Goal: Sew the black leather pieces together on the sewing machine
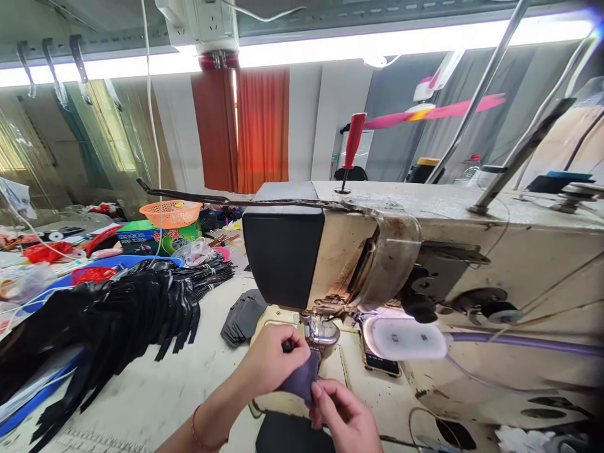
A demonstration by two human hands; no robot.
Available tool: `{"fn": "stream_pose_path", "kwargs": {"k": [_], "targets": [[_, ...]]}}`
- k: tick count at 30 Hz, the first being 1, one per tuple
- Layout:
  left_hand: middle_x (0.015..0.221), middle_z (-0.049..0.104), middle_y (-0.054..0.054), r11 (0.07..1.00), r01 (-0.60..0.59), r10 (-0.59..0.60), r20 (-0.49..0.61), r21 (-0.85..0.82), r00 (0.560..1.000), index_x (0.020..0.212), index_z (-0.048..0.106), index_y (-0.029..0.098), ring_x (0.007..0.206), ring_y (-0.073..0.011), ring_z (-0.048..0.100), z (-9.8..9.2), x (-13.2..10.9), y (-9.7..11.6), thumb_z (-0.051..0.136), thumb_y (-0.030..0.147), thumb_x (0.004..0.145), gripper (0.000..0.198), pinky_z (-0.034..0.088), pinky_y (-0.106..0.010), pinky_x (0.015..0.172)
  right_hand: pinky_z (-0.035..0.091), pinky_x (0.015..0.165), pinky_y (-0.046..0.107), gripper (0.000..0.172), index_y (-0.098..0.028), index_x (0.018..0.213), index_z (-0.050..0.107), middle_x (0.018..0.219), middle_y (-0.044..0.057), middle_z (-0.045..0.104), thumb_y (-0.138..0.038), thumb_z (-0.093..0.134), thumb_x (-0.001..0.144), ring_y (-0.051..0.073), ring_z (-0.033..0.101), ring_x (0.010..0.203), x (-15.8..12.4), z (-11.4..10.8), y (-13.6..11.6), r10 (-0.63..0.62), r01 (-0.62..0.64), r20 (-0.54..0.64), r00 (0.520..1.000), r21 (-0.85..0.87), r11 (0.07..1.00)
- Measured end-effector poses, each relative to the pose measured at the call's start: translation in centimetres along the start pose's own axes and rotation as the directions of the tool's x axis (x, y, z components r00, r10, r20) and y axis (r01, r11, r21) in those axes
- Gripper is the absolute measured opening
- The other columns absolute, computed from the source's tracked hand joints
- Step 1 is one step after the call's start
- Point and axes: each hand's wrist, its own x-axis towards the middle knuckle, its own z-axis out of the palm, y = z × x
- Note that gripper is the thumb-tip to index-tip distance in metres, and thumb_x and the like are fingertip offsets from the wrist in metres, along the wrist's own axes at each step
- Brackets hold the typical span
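My left hand [271, 362] is curled around the far end of a small dark purple fabric piece [303, 379], right below the presser foot [319, 333] of an old cream sewing machine [425, 251]. My right hand [344, 418] pinches the near edge of the same piece between thumb and fingers. A red thread band circles my left wrist. The fabric lies on the machine bed just in front of the needle area.
A big heap of black strips [117, 314] covers the left of the table beside a small stack of dark cut pieces [243, 318]. An orange basket [172, 212], a green box and clutter sit behind. A white lamp [404, 338] and a phone [380, 363] are right of the needle.
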Motion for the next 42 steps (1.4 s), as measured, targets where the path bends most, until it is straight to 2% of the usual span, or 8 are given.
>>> {"fn": "stream_pose_path", "kwargs": {"k": [3, 6, 10, 15, 21, 25, 35, 42], "targets": [[0.064, 0.064, 0.001, 0.994, 0.051, -0.051, 0.009, -0.092, 0.999, 0.062, 0.067, 0.015, 0.066, -0.0147, 0.053, -0.2, 2.0, -0.4, 0.06, 0.022, 0.066, 0.011, 0.037, -0.025, 0.064, 0.037, 0.047, 0.019, 0.043, -0.016, 0.058, 0.067, 0.046, -0.001, 0.058, -0.058, 0.076, 0.062, 0.009, 0.047, 0.045, 1.2, 1.0, -0.7, 0.003, -0.002, -0.009, 1.0, 0.042, 0.999], [0.063, 0.064, 0.0, 0.977, 0.095, -0.091, 0.029, -0.19, 0.995, 0.067, 0.069, 0.013, 0.064, -0.0148, 0.053, 0.0, 3.2, -0.8, 0.058, 0.026, 0.067, 0.016, 0.036, -0.025, 0.06, 0.035, 0.049, 0.019, 0.041, -0.015, 0.06, 0.068, 0.043, -0.002, 0.056, -0.055, 0.076, 0.062, 0.01, 0.047, 0.044, 2.2, 1.5, -0.9, 0.007, -0.006, -0.025, 1.0, 0.046, 0.999], [0.076, 0.07, -0.001, 0.937, 0.115, -0.105, 0.048, -0.329, 0.993, 0.083, 0.073, 0.013, 0.073, -0.0175, 0.058, 0.4, 3.9, -1.0, 0.057, 0.022, 0.064, 0.025, 0.04, -0.025, 0.066, 0.035, 0.049, 0.019, 0.041, -0.015, 0.06, 0.066, 0.04, -0.002, 0.056, -0.055, 0.074, 0.064, 0.009, 0.046, 0.043, 3.0, 1.8, -0.8, 0.022, -0.021, -0.023, 0.999, 0.048, 0.999], [0.083, 0.073, -0.004, 0.901, 0.12, -0.119, 0.03, -0.416, 0.992, 0.09, 0.074, 0.014, 0.08, -0.0206, 0.061, 0.6, 4.1, -1.3, 0.061, 0.022, 0.065, 0.029, 0.044, -0.028, 0.07, 0.035, 0.05, 0.019, 0.043, -0.015, 0.061, 0.065, 0.039, -0.003, 0.055, -0.056, 0.073, 0.067, 0.009, 0.045, 0.043, 3.2, 1.8, -0.7, -0.002, 0.002, -0.002, 1.0, 0.04, 0.999], [0.091, 0.074, -0.005, 0.878, 0.07, -0.066, 0.025, -0.474, 0.997, 0.093, 0.074, 0.015, 0.088, -0.0225, 0.063, 0.7, 4.0, -1.0, 0.068, 0.024, 0.067, 0.029, 0.045, -0.03, 0.079, 0.033, 0.049, 0.018, 0.045, -0.014, 0.062, 0.064, 0.038, -0.004, 0.052, -0.058, 0.073, 0.066, 0.007, 0.042, 0.042, 3.2, 1.9, -0.7, 0.013, -0.012, -0.028, 1.0, 0.037, 0.999], [0.095, 0.074, -0.006, 0.862, 0.081, -0.093, 0.001, -0.501, 0.996, 0.087, 0.074, 0.014, 0.09, -0.0236, 0.064, 0.8, 4.0, -0.6, 0.073, 0.032, 0.066, 0.028, 0.046, -0.032, 0.083, 0.031, 0.048, 0.019, 0.045, -0.015, 0.06, 0.063, 0.037, -0.004, 0.05, -0.059, 0.072, 0.066, 0.007, 0.04, 0.041, 3.3, 1.9, -0.8, -0.002, 0.003, -0.046, 0.999, 0.023, 1.0], [0.077, 0.072, -0.002, 0.878, 0.149, -0.164, 0.005, -0.455, 0.986, 0.084, 0.074, 0.014, 0.075, -0.0195, 0.062, 0.8, 3.6, -1.4, 0.069, 0.025, 0.068, 0.021, 0.043, -0.027, 0.066, 0.024, 0.043, 0.019, 0.05, -0.016, 0.055, 0.059, 0.034, -0.008, 0.039, -0.064, 0.072, 0.059, 0.006, 0.034, 0.035, 2.8, 2.2, -0.8, 0.02, -0.017, -0.082, 0.996, 0.027, 0.999], [0.089, 0.075, -0.007, 0.858, 0.108, -0.122, 0.005, -0.503, 0.993, 0.09, 0.074, 0.013, 0.088, -0.025, 0.065, 1.0, 4.0, -1.0, 0.073, 0.035, 0.068, 0.032, 0.048, -0.031, 0.077, 0.022, 0.041, 0.018, 0.046, -0.016, 0.056, 0.059, 0.035, -0.008, 0.04, -0.06, 0.07, 0.064, 0.005, 0.032, 0.034, 3.3, 2.3, -1.0, -0.013, 0.013, -0.108, 0.994, 0.0, 1.0]]}}
